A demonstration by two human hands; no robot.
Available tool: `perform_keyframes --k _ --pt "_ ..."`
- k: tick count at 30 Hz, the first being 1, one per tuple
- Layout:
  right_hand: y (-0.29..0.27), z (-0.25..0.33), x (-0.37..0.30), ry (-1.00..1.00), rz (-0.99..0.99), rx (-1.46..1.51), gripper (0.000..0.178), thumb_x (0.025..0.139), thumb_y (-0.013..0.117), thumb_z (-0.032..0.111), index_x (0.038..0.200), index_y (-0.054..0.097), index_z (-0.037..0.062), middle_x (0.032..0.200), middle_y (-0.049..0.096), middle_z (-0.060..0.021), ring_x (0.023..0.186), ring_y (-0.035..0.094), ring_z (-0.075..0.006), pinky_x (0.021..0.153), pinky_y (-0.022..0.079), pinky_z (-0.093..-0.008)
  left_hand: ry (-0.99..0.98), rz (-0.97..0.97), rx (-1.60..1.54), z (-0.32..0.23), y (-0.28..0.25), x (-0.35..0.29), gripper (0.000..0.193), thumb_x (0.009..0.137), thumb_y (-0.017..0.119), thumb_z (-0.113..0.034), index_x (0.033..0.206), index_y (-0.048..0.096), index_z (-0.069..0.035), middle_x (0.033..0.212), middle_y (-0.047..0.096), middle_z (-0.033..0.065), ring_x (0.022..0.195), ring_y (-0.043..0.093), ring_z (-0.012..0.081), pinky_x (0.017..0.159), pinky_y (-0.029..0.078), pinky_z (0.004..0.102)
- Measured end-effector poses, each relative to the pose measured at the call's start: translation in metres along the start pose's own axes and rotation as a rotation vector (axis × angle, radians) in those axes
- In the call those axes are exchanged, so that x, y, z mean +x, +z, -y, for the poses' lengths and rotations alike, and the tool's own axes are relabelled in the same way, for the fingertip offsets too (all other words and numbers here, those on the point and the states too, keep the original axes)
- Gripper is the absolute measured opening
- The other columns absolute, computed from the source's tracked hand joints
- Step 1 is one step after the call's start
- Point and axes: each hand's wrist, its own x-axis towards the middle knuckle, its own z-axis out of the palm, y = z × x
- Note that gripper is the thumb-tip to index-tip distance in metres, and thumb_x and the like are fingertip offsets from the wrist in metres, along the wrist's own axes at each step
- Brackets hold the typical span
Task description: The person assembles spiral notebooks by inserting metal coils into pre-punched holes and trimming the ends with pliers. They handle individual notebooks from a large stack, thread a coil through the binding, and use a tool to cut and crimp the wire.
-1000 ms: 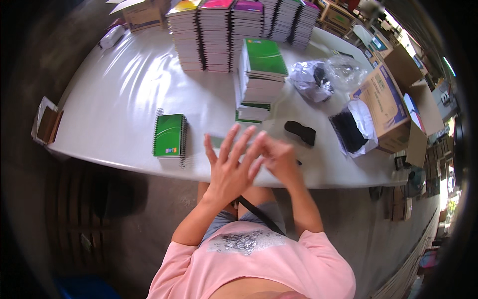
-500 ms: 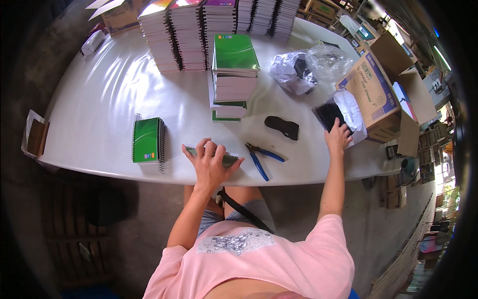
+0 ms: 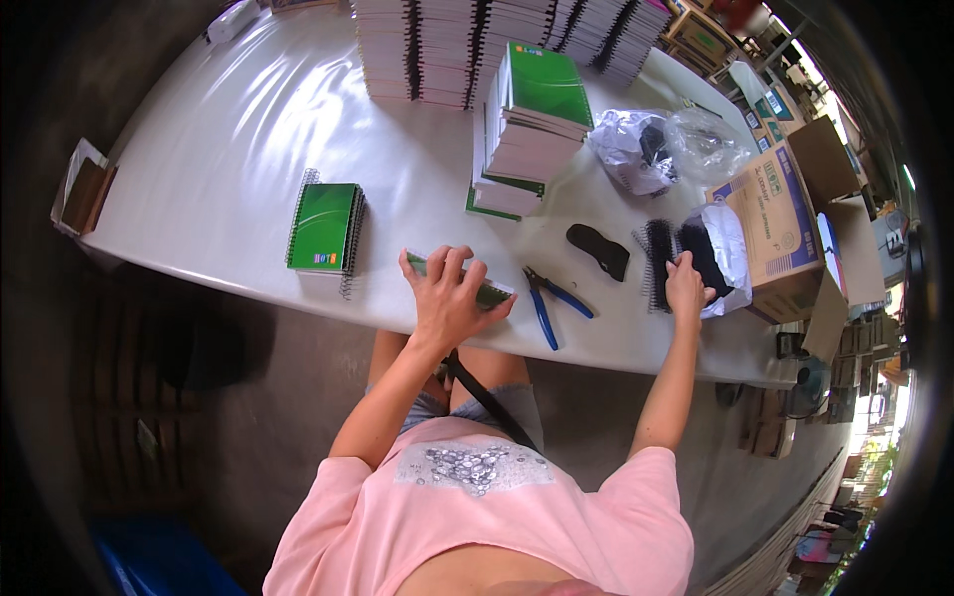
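Note:
My left hand (image 3: 452,293) grips a small green-covered notebook block (image 3: 494,294) from above at the table's near edge, fingers over one side and thumb on the other. My right hand (image 3: 686,286) is closed on black spiral binding coils (image 3: 702,260) that lie in an open white wrapper (image 3: 733,260); its fingertips hide how many it holds. Just left of it lies another clump of black coils (image 3: 657,260). Between my hands are blue-handled cutting pliers (image 3: 550,306) and a flat black pouch-like piece (image 3: 599,250). A green spiral notebook (image 3: 325,228) lies to the left.
A stack of green notebook blocks (image 3: 537,119) stands mid-table, before tall stacks of spiral-bound books (image 3: 437,55). Crumpled plastic bags (image 3: 636,149) lie behind the coils. An open cardboard box (image 3: 770,219) stands at the right. A small brown holder (image 3: 84,194) is at the left edge.
The view has shifted, so the table sits further right and higher. My right fingers have closed among the coils, and a gap now parts the left clump from the rest. My left hand keeps its grip.

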Motion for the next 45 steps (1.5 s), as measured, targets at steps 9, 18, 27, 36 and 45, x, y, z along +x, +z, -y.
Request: perform_keyframes --k 9,18,27,36,45 --pt "0.027 -0.003 0.032 -0.193 -0.042 0.097 0.06 0.081 0.06 0.025 0.135 0.035 0.0136 0.121 0.052 -0.0184 0.109 0.052 -0.0383 0.091 0.041 -0.0507 -0.029 -0.03 -0.01 0.0 0.005 0.0 0.046 0.059 0.072 -0.051 0.078 0.054 -0.012 0.1 0.05 0.0018 0.097 0.045 0.0234 0.081 0.024 0.0586" --pt "0.004 -0.039 0.098 -0.062 0.24 0.62 0.047 0.077 0.064 0.017 0.119 0.053 0.0002 0.105 0.063 -0.0201 0.09 0.064 -0.0289 0.08 0.05 -0.0362 -0.011 0.005 -0.006 0.004 0.002 -0.005 0.046 0.059 0.072 -0.051 0.079 0.055 -0.013 0.1 0.05 0.0022 0.096 0.046 0.0231 0.082 0.024 0.0584" --pt "0.02 -0.055 0.1 -0.253 -0.089 0.153 0.051 0.091 0.049 0.039 0.128 0.047 0.0042 0.111 0.058 -0.0278 0.107 0.054 -0.0409 0.091 0.041 -0.0389 -0.018 -0.041 -0.041 0.002 0.007 -0.001 0.048 0.057 0.073 -0.051 0.082 0.054 -0.013 0.104 0.049 0.0038 0.097 0.045 0.0238 0.084 0.022 0.0587" --pt "-0.01 -0.017 0.076 -0.226 -0.075 0.156 0.037 0.092 0.048 0.028 0.118 0.056 0.0031 0.111 0.059 -0.0221 0.106 0.054 -0.0382 0.088 0.042 -0.0428 -0.015 -0.061 -0.051 0.002 0.005 -0.003 0.047 0.056 0.073 -0.049 0.077 0.052 -0.013 0.105 0.049 0.0052 0.099 0.043 0.0266 0.086 0.022 0.0588" --pt "-0.061 0.078 -0.039 -0.61 -0.122 0.784 0.02 0.087 0.058 0.009 0.105 0.065 0.0054 0.093 0.063 -0.009 0.08 0.059 -0.019 0.072 0.046 -0.0285 -0.06 -0.078 -0.085 0.002 0.005 -0.006 0.045 0.051 0.072 -0.048 0.076 0.055 -0.014 0.096 0.048 0.0031 0.1 0.042 0.0259 0.085 0.023 0.0605"
